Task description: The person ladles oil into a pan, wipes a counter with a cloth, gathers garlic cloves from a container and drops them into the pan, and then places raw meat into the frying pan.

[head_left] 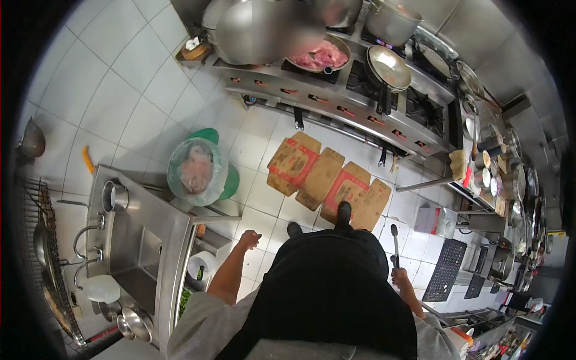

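My right hand (401, 278) is closed around the handle of metal tongs (395, 240), whose tips point away from me toward the stove. My left hand (249, 240) hangs over the floor beside the sink counter, its fingers curled in and nothing seen in them. Ahead on the stove (336, 99), a wide pan (327, 69) holds pieces of raw pink meat (324, 56). To its right sits a stack of frying pans (390, 66). Beyond my left hand stands a green bin (230, 183) lined with a clear bag (177, 171), with pale pink contents.
Flattened cardboard (321, 171) covers the floor between me and the stove. A steel sink (135, 255) runs along the left. Large pots (393, 24) stand at the back of the stove. A side table with bowls (485, 177) and a black mat (445, 270) are on the right.
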Motion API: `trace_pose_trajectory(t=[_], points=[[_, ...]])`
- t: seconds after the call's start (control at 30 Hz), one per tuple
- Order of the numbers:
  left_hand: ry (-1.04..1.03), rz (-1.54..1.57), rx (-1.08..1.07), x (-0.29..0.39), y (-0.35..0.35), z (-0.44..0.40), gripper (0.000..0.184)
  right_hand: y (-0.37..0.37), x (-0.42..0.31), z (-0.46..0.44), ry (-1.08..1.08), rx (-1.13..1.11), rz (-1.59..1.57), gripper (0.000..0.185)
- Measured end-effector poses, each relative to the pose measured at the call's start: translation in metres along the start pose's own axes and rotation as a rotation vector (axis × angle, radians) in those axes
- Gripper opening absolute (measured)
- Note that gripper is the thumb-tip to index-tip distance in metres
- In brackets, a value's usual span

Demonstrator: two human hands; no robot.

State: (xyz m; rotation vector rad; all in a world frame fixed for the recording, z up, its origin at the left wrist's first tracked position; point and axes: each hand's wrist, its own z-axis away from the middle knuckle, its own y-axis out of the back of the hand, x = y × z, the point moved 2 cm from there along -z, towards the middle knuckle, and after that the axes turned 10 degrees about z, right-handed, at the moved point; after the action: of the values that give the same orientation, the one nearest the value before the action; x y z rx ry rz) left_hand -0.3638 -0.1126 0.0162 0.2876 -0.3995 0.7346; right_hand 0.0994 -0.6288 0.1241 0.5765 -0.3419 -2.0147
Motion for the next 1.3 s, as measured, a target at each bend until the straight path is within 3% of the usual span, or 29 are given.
trace_pose_trajectory(t=[0.1,0.27,0.5,0.6,0.73,0.87,0.9,0.93,1.03,1.2,1.3], points=[[0.058,0.030,-0.133,0.003,-0.011,-0.009,0.028,-0.001,-0.022,0.001,0.014,0.014,0.033,0.027],[-0.106,-0.032,-0.084,0.020,-0.041,0.016,0.028,-0.008,-0.054,-0.012,0.053,0.036,0.071,0.049],[-0.139,0.040,0.003,0.002,-0.018,0.031,0.028,-0.023,-0.081,-0.002,0.056,0.051,0.048,0.057],[-0.058,0.128,0.023,-0.026,0.002,0.034,0.027,-0.026,-0.083,0.001,0.060,0.052,0.041,0.061],[0.195,0.156,0.058,-0.068,0.013,0.040,0.026,-0.028,-0.093,-0.008,0.090,0.045,0.036,0.066],[0.105,-0.061,-0.033,-0.075,0.004,0.050,0.025,-0.031,-0.095,-0.024,0.133,0.072,-0.010,0.071],[0.099,-0.090,-0.023,-0.071,0.000,0.046,0.026,-0.031,-0.088,-0.029,0.261,0.012,-0.044,0.076],[0.094,-0.117,-0.013,-0.068,-0.005,0.042,0.026,-0.034,-0.083,-0.038,0.283,-0.033,-0.225,0.071],[0.139,0.107,-0.073,-0.074,-0.010,-0.002,0.025,-0.036,-0.099,-0.008,0.134,0.046,-0.058,0.073],[-0.013,0.082,-0.071,0.000,-0.028,0.020,0.025,-0.030,-0.090,0.000,0.126,-0.015,0.058,0.071],[-0.078,0.065,-0.068,0.021,-0.030,0.016,0.027,-0.030,-0.084,0.001,0.114,-0.034,-0.025,0.065]])
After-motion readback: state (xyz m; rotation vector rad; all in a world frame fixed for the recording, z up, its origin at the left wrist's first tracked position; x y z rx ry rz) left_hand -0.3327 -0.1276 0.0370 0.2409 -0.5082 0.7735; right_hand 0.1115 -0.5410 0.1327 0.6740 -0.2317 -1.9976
